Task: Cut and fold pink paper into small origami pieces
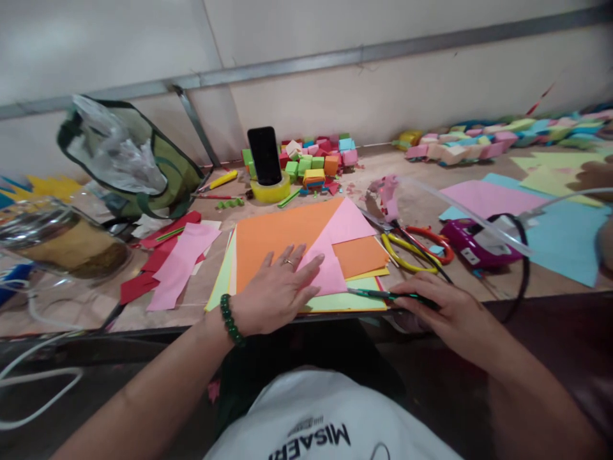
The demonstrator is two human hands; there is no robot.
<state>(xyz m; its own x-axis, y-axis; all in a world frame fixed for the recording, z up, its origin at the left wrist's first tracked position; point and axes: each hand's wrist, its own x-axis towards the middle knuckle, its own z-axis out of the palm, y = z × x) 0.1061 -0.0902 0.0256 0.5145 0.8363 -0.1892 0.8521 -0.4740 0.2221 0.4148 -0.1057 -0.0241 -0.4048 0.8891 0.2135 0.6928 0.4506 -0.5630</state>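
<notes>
My left hand lies flat with fingers spread on a stack of coloured paper sheets, pressing a folded pink sheet over an orange one. A ring and a green bead bracelet are on that hand and wrist. My right hand is closed around green-handled scissors, whose blades point left at the pink sheet's lower right edge near the table's front.
Red and yellow scissors, a purple glue gun, a phone standing in a yellow tape roll, a pile of small paper cubes, pink and red strips, a green bag, and more paper sheets at right.
</notes>
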